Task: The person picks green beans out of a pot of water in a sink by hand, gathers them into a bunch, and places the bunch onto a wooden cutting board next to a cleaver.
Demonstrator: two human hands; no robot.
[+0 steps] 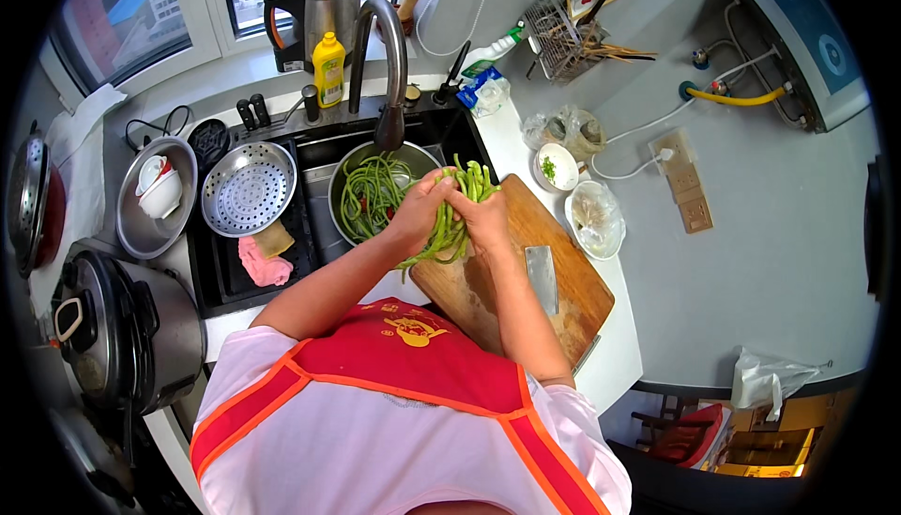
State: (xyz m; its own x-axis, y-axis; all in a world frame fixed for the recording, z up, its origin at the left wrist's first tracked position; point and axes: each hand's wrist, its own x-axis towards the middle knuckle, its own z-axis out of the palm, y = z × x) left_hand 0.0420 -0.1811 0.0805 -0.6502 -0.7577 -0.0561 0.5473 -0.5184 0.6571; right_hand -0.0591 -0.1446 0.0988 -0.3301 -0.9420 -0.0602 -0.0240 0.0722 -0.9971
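Note:
A bunch of long green beans [447, 230] is gripped by both hands above the gap between the sink and the cutting board. My left hand [417, 211] closes on the bunch from the left, and my right hand [484, 213] holds it from the right, the hands touching near its top. More long beans [369, 194] lie in a round metal basin [336, 213] inside the sink, with small red pieces among them. The faucet head [389, 128] hangs over this basin. To the right, a cleaver [541, 279] rests on the wooden cutting board [588, 297].
A perforated steel tray [250, 187], a pink cloth [264, 261] and a sponge [273, 239] are on the sink's left side. Bowls stand in a metal basin [128, 223] beyond. A pressure cooker [169, 332] is at left. A white cup [567, 178] and a covered bowl [604, 244] border the board.

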